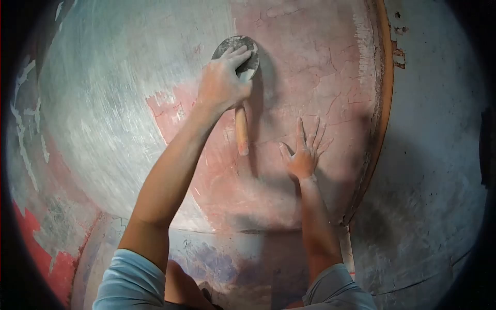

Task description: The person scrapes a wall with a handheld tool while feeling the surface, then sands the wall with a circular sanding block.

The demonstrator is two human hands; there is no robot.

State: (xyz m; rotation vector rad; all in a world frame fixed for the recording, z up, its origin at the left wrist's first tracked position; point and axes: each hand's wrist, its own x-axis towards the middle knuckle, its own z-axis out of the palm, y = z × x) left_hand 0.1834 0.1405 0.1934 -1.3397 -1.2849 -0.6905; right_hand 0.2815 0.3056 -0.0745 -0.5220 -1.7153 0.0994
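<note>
Hands raised: left (223, 82) grips trowel (238, 57) on wall (310, 62), right (302, 150) splayed flat.

Left hand (223, 82) on sanding tool (238, 57), right hand (302, 157) flat against hull (320, 67)

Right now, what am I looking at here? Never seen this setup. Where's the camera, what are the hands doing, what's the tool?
There is no machine here: one camera worn on a person's head looks forward and down along both bare arms. The fisheye lens bends the edges.

The big curved surface in front is reddish and cracked on the right, and whitish-grey and smeared on the left. An orange rim runs down its right side, with a grey wall beyond.

The left hand presses a round grey pad against the surface; its wooden handle sticks out below the hand. The right hand rests flat on the reddish part, fingers spread, holding nothing.

Light blue sleeves show at the bottom.
</note>
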